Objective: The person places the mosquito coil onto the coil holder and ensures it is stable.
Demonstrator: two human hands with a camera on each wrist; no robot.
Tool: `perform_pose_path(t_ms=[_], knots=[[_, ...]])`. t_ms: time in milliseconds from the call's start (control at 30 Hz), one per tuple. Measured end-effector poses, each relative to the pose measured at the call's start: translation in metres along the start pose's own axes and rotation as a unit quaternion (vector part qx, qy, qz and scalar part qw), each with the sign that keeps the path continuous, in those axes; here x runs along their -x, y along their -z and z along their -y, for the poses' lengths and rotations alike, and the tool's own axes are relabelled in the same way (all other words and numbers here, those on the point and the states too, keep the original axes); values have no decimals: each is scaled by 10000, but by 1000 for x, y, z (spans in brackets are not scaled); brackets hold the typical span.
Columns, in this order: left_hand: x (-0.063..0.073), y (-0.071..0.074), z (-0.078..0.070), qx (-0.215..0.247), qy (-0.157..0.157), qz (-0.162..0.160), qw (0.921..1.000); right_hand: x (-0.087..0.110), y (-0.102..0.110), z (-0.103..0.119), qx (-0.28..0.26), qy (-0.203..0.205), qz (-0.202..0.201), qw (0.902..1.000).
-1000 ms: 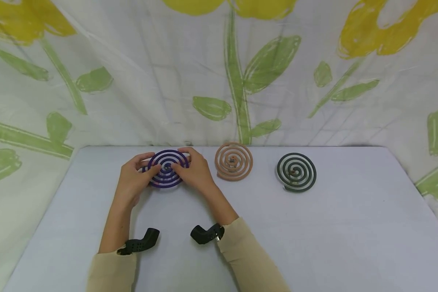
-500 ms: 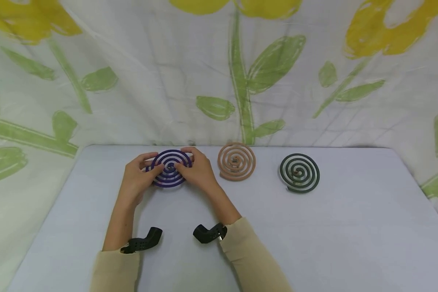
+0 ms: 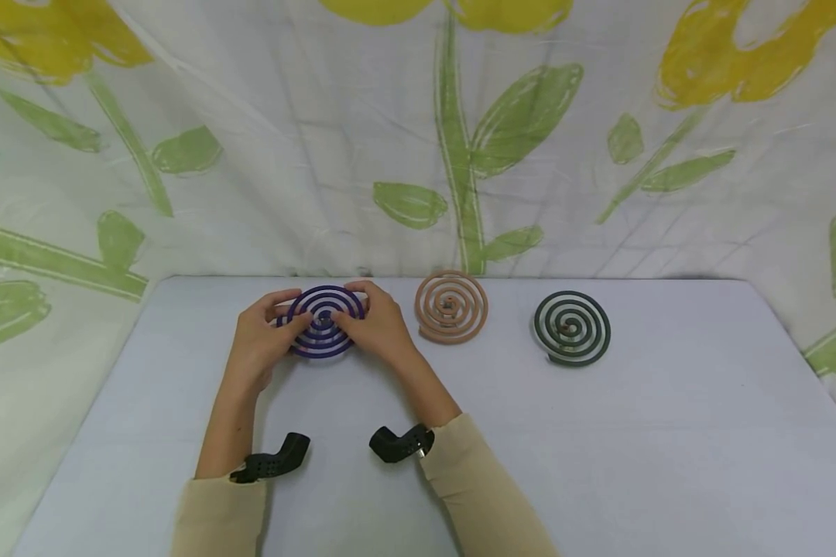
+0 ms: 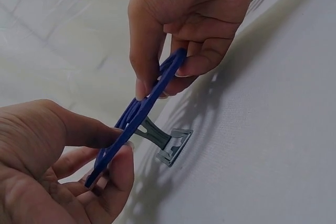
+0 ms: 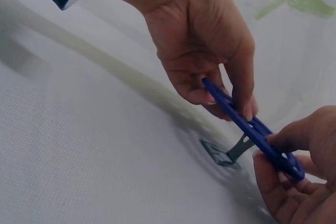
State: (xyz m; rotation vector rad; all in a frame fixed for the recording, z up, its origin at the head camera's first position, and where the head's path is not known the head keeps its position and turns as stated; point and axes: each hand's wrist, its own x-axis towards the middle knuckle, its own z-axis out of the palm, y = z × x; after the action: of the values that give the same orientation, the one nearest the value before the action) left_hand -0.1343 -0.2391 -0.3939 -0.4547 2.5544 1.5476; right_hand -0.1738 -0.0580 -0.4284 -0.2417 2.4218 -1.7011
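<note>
A dark purple-blue mosquito coil (image 3: 320,356) is held at the left of the table, near its back edge. My left hand (image 3: 259,340) pinches its left side, thumb on top and fingers beneath. On its right side, my right hand (image 3: 378,325) pinches it the same way, with the thumb close to the centre. Under the coil, the left wrist view shows a small metal stand (image 4: 153,134) with its base on the table and its arm reaching up to the coil. The right wrist view shows this stand (image 5: 237,150) too; fingers and coil hide its tip.
To the right, a brown mosquito coil (image 3: 421,334) and then a dark green one (image 3: 573,361) sit on the white table (image 3: 599,449), with bits of their stands showing. A white curtain (image 3: 286,155) with painted flowers hangs behind the back edge.
The head view has shifted slightly. Both hands keep the same grip on the purple-blue coil, and the other coils stay where they were.
</note>
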Motion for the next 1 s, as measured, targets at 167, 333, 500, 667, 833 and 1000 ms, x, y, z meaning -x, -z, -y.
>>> perform_pose_path(t_ms=[167,333,500,667,833,1000], knots=[[1,1,0,70,-88,-46,9999,-1,-1,0,21,-10,-2,10000],[1,1,0,165,-143,-71,9997,0,-1,2,62,-17,-65,10000],[1,0,1,183,-173,-86,9996,1,-2,2,109,-104,-80,9999],[1,-1,1,188,-209,-94,9996,1,-3,1,89,-164,-123,9998],[1,-1,0,170,-180,-72,9997,2,-3,1,60,-214,-94,9997],[1,-1,1,136,-145,-71,9998,2,-3,1,39,-219,-83,9997]])
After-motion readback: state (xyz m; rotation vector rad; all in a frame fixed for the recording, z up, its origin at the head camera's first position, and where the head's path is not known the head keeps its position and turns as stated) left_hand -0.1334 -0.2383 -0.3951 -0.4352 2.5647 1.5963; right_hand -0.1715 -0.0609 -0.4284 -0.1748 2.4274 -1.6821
